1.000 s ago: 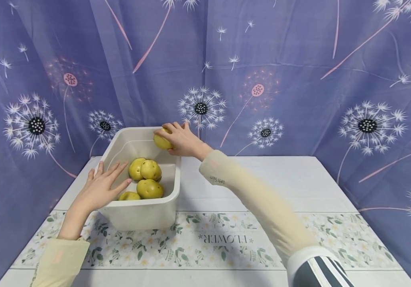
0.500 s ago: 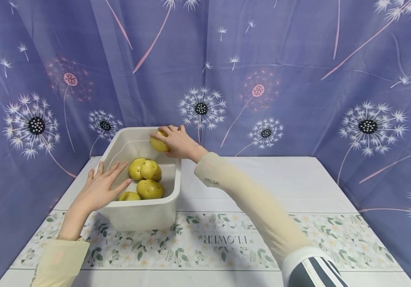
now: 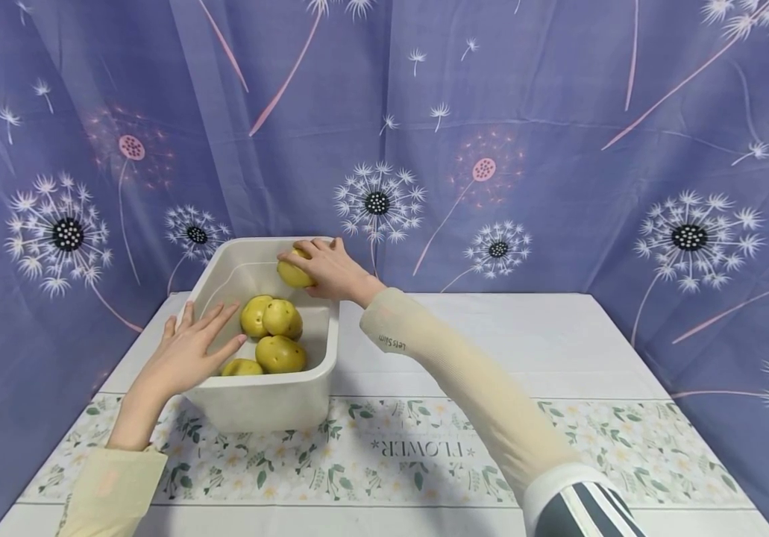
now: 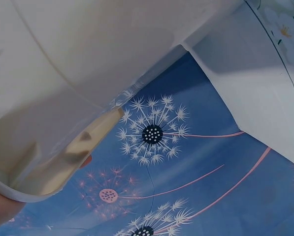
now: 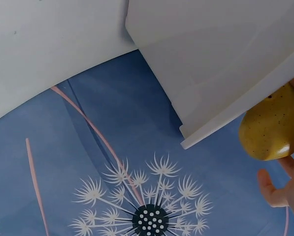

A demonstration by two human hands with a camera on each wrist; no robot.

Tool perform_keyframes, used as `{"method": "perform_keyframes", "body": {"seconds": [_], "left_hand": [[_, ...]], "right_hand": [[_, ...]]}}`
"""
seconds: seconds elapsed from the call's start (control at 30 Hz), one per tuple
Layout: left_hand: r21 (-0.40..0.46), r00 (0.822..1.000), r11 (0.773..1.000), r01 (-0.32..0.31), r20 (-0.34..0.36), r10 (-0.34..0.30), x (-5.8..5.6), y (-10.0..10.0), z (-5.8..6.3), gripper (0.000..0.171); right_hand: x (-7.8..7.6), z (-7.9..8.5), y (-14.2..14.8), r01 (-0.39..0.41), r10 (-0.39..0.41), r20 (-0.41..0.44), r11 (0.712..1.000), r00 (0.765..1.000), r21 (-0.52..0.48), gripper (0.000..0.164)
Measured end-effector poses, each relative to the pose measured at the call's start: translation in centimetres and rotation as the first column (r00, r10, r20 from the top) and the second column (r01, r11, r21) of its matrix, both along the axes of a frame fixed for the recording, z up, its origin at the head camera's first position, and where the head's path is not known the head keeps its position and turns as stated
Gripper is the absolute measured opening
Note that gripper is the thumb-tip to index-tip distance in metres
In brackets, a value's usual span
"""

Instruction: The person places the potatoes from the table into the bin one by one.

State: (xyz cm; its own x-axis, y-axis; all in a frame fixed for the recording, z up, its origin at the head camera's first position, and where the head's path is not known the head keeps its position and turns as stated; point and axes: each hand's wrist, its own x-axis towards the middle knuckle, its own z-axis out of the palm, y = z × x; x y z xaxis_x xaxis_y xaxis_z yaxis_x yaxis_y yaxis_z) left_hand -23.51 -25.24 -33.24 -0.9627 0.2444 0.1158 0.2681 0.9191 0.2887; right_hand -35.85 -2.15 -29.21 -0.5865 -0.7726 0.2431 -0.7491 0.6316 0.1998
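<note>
A deep white plastic bin (image 3: 263, 404) stands on the left part of the table, with several yellow potatoes (image 3: 280, 353) lying in it. My right hand (image 3: 339, 273) grips another potato (image 3: 293, 270) over the bin's far right corner. In the right wrist view this potato (image 5: 267, 127) shows beside the bin's rim, its far part cut off by the frame. My left hand (image 3: 186, 356) rests at the bin's near left rim with its fingers spread and fairly straight. Only a small part of that hand (image 4: 3, 212) appears in the left wrist view.
The white table (image 3: 491, 335) carries a printed flower band (image 3: 424, 470) and reaches far to the right of the bin. Purple curtains (image 3: 559, 149) with dandelion prints hang close behind the bin and along both sides.
My right hand has moved a little left and slightly down with the potato, further in over the bin. My left hand and the other potatoes have stayed put.
</note>
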Motion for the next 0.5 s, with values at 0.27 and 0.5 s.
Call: {"method": "perform_keyframes", "body": {"seconds": [0.27,0.5], "left_hand": [[-0.006,1.000,1.000,0.000,0.006,0.000,0.07,0.15,0.10,0.066],[-0.008,1.000,1.000,0.001,0.003,-0.001,-0.01,0.05,0.02,0.065]], "right_hand": [[0.28,0.25,0.00,0.016,-0.016,-0.001,1.000,1.000,0.026,0.065],[0.36,0.65,0.17,0.021,-0.021,-0.002,0.999,1.000,0.031,0.065]]}}
